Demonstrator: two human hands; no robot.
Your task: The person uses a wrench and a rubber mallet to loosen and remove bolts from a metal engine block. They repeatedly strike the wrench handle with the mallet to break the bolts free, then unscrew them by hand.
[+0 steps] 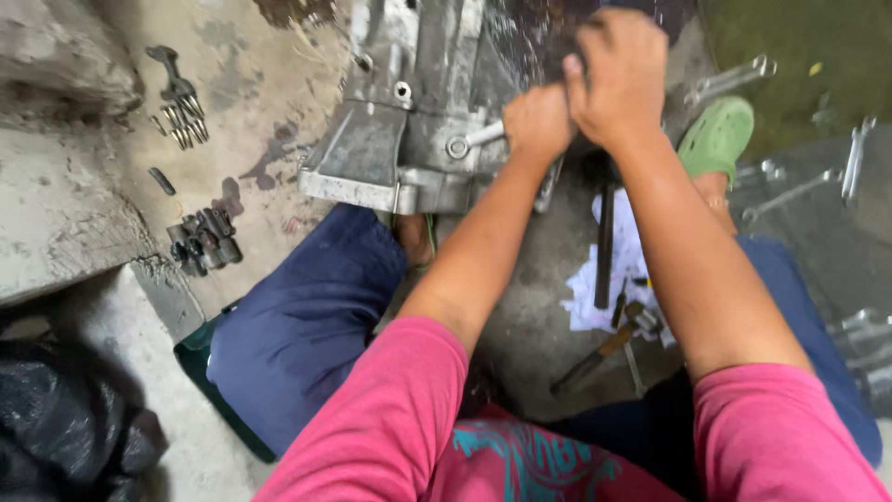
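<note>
- Nearest to me are the pink sleeves (390, 418) of the person crouched over the work, with blue trousers (297, 325) at the knees.
- The left hand (537, 123) is clenched round the shaft of a wrench (474, 139), whose ring end sits on a bolt of the grey metal housing (409, 121).
- The right hand (618, 74) is pressed over and against the left, fingers curled; whether it grips the wrench itself I cannot tell.
- The housing lies on the concrete floor (251, 102), just ahead of the knees.
- Below the arms, a hammer (604, 349) and a dark rod (605, 246) lie on a white rag (627, 270).
- A green clog (717, 138) shows to the right, with loose spanners (790, 195) beyond it.
- Off to the left, small bolts (184, 116) and dark metal parts (204, 242) rest on the floor.
</note>
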